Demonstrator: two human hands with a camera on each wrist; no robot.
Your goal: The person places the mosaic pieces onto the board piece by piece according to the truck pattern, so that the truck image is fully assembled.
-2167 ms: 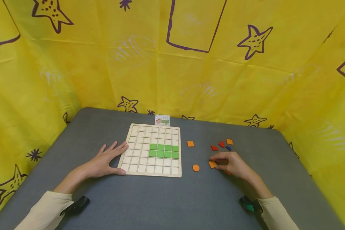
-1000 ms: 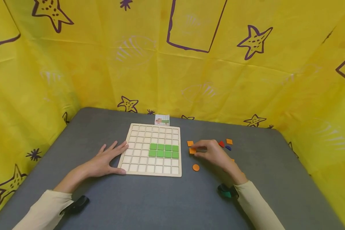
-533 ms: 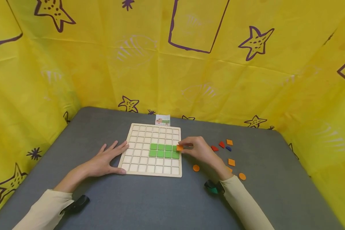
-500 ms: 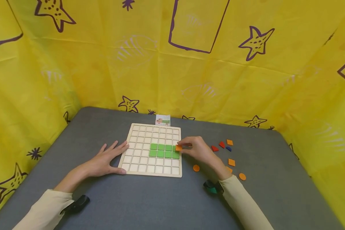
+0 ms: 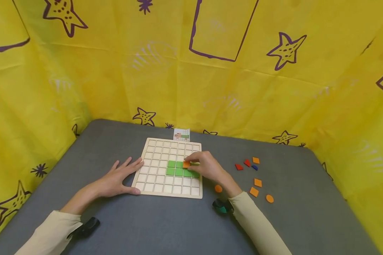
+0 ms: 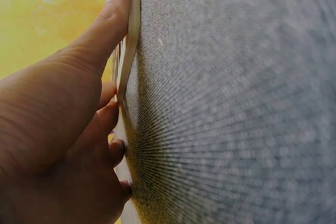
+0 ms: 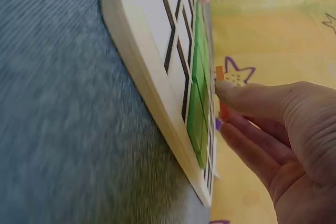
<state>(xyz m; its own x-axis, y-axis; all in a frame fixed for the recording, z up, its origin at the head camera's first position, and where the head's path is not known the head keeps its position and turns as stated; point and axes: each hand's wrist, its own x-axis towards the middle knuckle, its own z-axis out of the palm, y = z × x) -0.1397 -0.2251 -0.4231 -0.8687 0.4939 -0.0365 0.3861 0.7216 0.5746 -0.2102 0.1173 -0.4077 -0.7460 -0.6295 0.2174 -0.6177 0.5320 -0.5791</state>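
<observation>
My left hand rests with spread fingers along the left edge of a wooden grid board. Its thumb touches the board's rim in the left wrist view. My right hand pinches an orange square tile between thumb and fingers over the right half of the board. In the right wrist view this tile stands a little apart from the board's face. Two rows of green square tiles lie in the grid, partly covered by my right hand.
A small picture card lies behind the board. To the right on the grey table are loose orange squares, orange discs, red pieces and a blue piece. A yellow patterned cloth surrounds the table.
My right hand has carried the orange square tile leftward from the loose pieces to over the board. The orange square just right of the board is out of sight. My left hand stays put.
</observation>
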